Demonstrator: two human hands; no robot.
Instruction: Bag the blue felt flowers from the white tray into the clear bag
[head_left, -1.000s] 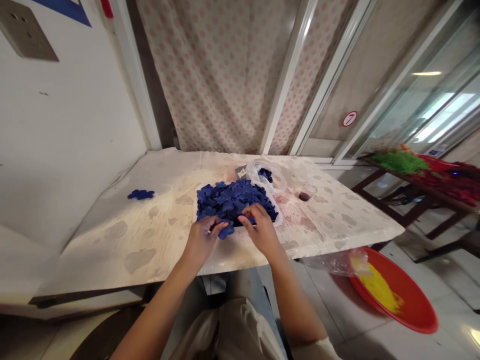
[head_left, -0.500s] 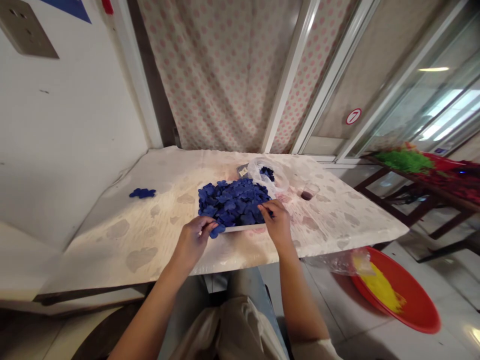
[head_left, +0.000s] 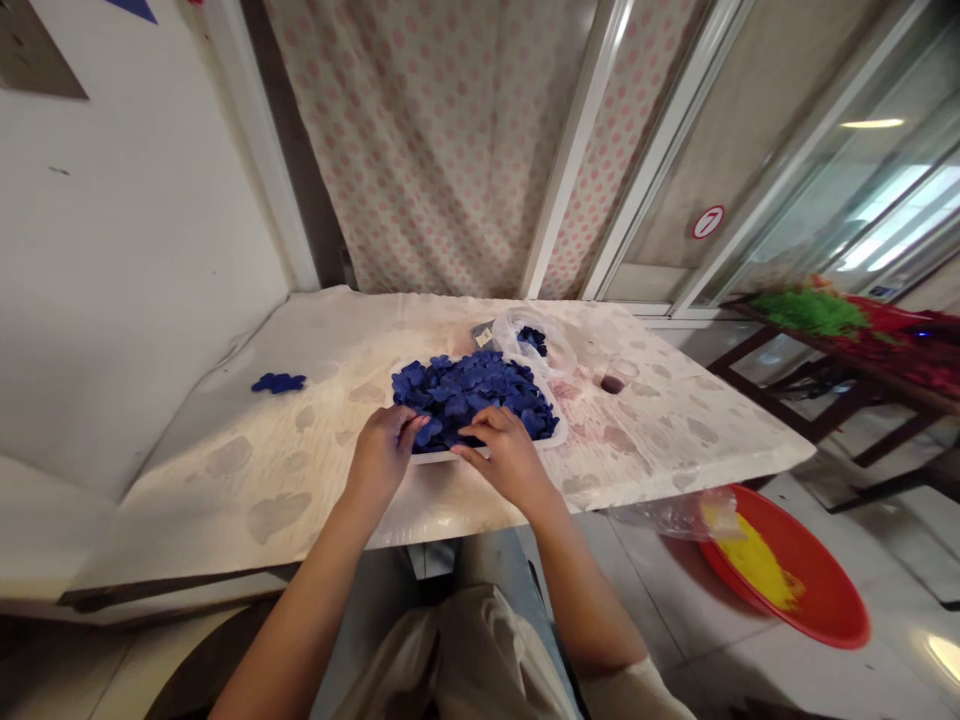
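A white tray [head_left: 561,432] is heaped with dark blue fabric flower petals [head_left: 480,385] on the table in front of me. At the tray's near left corner, my left hand [head_left: 381,455] is closed in a pinch on one blue petal [head_left: 428,432]. My right hand [head_left: 506,458] is over the tray's near edge, thumb and forefinger apart and pointing left toward that petal. Nothing shows between the right fingertips. A small group of blue petals [head_left: 279,383] lies by itself on the left of the table.
Behind the tray stands a clear plastic bag [head_left: 555,352] with dark blue pieces inside. A cup with dark liquid [head_left: 612,383] is to its right. On the floor at right, a red basin [head_left: 832,590] holds yellow material. Another table [head_left: 892,385] bears green and red material.
My right hand has moved left from the tray's right side toward my left hand. The left hand has shifted slightly up with its petal. The view has moved a little.
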